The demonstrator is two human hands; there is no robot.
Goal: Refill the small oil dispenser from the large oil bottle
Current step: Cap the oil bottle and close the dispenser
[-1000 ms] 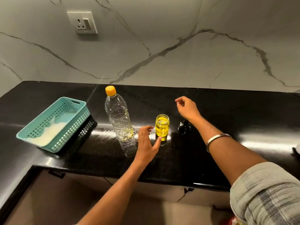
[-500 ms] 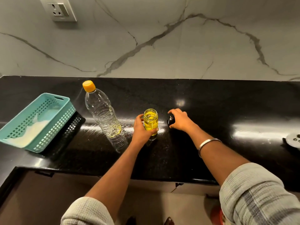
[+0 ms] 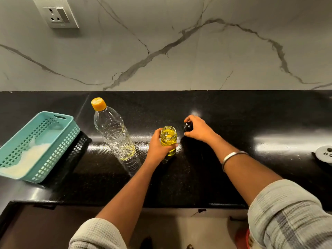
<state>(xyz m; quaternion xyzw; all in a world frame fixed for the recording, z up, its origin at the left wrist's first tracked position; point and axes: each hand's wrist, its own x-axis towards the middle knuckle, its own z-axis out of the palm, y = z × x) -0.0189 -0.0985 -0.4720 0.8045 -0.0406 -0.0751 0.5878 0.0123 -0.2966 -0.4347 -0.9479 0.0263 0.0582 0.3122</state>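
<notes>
While your left hand (image 3: 158,147) wraps its fingers around the small oil dispenser (image 3: 168,140), that little clear jar stands upright on the black counter (image 3: 233,114), about midway along it and between the back wall and the front edge. Its mouth is uncovered and it is nearly full of yellow oil. Your right hand (image 3: 199,129), just beside the jar on its right, clenches round a small black cap (image 3: 188,126) and holds it close to the counter; you cannot tell whether the cap touches the surface.

Just left of your left hand stands 1 large oil bottle (image 3: 115,133), clear ribbed plastic, with its orange cap (image 3: 98,104) on. It holds only a thin layer of yellow oil at the bottom.

Near the counter's left edge sits 1 teal perforated basket (image 3: 59,126), tilted, with something white lying inside. At the right edge, 1 grey round disc (image 3: 323,153) shows partly. You wear 1 silver bangle (image 3: 231,157) on your right wrist and pale checked sleeves (image 3: 287,212) on both arms. On the marble wall behind, above the basket, there is 1 wall socket (image 3: 56,13).
</notes>
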